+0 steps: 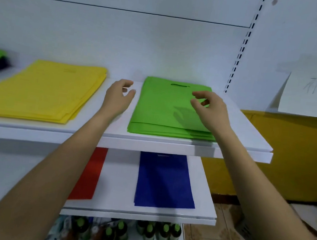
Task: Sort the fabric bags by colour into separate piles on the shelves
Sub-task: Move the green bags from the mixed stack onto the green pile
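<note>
Forearms low in frame; left hand (118,93) and right hand (207,107) are held w/ fingers loosely curled, nothing pinched, beside/over flat green fabric bag pile (164,110), centre-right on white shelf (249,144). Pile could be skewed if snagged by a fingertip, imo.

The only writing you've got in view is on the white paper sheet (312,94) hanging at the far right. It's two faint handwritten characters, too blurry to read properly. The bottles (162,234) down low are too blurred to make out any label.
</note>
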The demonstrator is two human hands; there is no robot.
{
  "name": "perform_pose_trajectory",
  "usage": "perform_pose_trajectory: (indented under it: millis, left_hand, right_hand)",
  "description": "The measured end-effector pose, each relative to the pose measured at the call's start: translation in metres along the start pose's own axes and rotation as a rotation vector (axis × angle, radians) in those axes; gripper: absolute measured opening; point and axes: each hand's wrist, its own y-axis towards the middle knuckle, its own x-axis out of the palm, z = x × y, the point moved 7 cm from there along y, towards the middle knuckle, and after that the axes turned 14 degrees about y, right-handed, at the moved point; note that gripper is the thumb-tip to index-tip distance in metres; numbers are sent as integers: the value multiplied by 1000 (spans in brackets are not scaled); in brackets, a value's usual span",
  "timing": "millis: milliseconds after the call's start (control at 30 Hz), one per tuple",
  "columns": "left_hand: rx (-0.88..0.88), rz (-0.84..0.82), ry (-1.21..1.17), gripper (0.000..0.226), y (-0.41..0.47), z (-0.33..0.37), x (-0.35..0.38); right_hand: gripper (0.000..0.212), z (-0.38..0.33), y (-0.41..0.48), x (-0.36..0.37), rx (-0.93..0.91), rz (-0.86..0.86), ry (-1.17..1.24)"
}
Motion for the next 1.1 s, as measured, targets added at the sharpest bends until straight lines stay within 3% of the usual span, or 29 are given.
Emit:
perform_pose_trajectory:
  millis: [167, 367, 733, 933, 1100]
  left_hand:
    - [47, 210, -78, 31, -58, -39, -81]
    - [-87, 441, -2, 32, -160, -139, -186]
    - [-531, 456, 274, 33, -298, -321, -342]
    - [-557, 471, 372, 32, -294, -376, -405]
    - [-500, 475, 458, 32, -248, -416, -444]
  right_hand:
    - [31, -64, -61, 101, -229, -206, 100]
    - [39, -128, -157, 222, -346, -472, 200]
    - [36, -214, -331, 418, -313, -810, 382]
    - [40, -258, -345, 483, -340, -860, 418]
    - [39, -300, -304, 542, -383, -820, 452]
